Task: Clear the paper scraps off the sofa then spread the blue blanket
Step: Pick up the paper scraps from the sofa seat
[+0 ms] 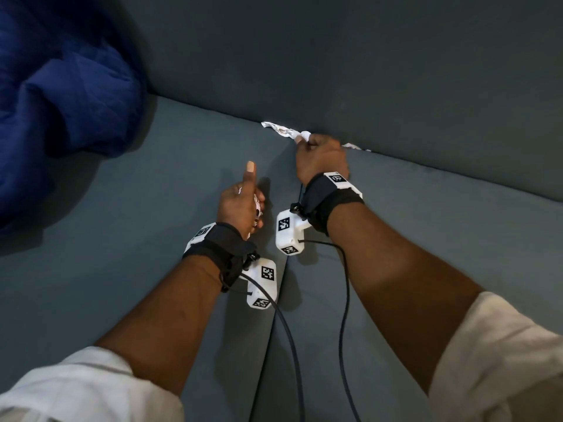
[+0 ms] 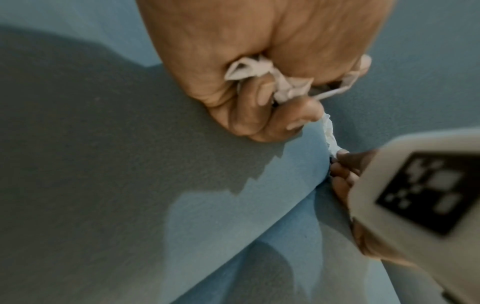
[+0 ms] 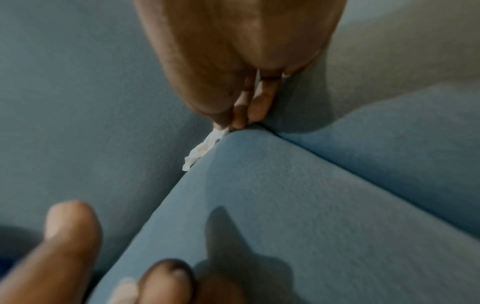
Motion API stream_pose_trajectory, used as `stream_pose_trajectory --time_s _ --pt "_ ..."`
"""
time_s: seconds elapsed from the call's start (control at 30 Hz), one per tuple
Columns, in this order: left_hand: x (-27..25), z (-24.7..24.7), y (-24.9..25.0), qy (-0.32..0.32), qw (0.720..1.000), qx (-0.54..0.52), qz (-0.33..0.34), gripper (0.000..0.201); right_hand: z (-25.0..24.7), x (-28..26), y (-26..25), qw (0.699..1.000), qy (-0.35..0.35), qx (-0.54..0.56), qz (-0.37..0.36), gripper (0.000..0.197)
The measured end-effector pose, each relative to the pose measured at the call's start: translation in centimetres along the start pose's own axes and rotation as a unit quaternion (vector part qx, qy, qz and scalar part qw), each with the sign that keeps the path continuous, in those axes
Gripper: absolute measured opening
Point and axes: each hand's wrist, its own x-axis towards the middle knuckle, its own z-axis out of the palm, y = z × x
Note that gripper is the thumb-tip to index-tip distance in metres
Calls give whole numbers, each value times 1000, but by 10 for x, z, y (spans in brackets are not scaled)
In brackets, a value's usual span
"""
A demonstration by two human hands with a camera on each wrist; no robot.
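A white paper scrap (image 1: 281, 130) (image 3: 200, 152) lies wedged in the crease between the sofa seat (image 1: 152, 239) and the backrest (image 1: 365, 71). My right hand (image 1: 304, 141) (image 3: 233, 125) pinches its right end at the crease. A second bit of paper (image 1: 353, 146) shows just right of that hand. My left hand (image 1: 253, 205) (image 2: 280, 96) hovers over the seat, thumb up, fingers curled round a wad of crumpled scraps (image 2: 259, 74). The blue blanket (image 1: 61, 86) lies bunched at the far left of the sofa.
A seam between two seat cushions (image 1: 274, 315) runs toward me under my wrists. Black cables (image 1: 345, 284) trail from the wrist cameras over the seat. The right wrist camera (image 2: 428, 195) fills the lower right of the left wrist view.
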Motion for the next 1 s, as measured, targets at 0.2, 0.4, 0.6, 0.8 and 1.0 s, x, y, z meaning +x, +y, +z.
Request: stream_pose_trajectory --time_s 0.2,0.4,0.6,0.8,1.0 --pt "0 0 -1 -19 999 -29 2 70 -28 -38 21 984 -4 157 -87 29" --pt "4 -5 -3 -42 999 -5 9 65 -66 -96 47 955 -147 224 -123 15" --pt "5 -4 -2 -42 997 58 36 82 -28 -129 38 945 -175 -17 -275 16" --pt "5 -2 -10 -67 991 93 71 43 -20 -107 41 979 -179 57 -83 8" --pt "13 0 -12 -34 992 105 65 43 -40 -66 46 957 -212 191 55 5"
